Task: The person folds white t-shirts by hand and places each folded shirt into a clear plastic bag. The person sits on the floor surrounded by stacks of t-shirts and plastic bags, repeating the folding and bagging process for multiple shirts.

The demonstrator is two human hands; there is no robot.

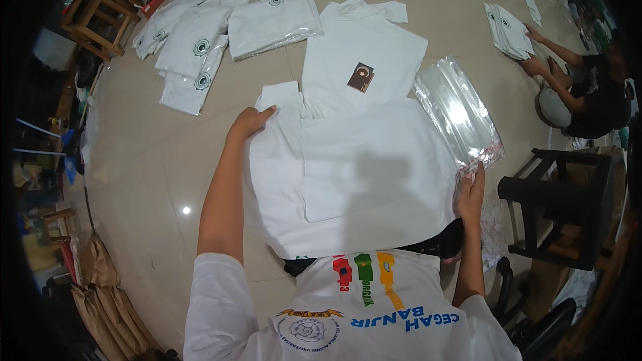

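Observation:
A white T-shirt [374, 160] lies partly folded in front of me, its left side [277, 154] making a long strip. My left hand [253, 122] is closed on the outer edge of that strip, thumb on top and fingers underneath. To the right, a stack of clear plastic bags [458, 110] lies against the shirt's edge. My right hand [471, 194] is at the near end of the bags, fingers closed at their edge and partly hidden. Beyond the folded shirt lies another white T-shirt [364, 43], with a small dark card [361, 77] on it.
Bagged white shirts with green emblems [194, 47] lie at the far left on the tiled floor [160, 174]. At the right, another person [582, 90] holds folded white shirts [507, 32]. A black stool [555, 194] stands nearer. Brown paper sacks [110, 314] are at the lower left.

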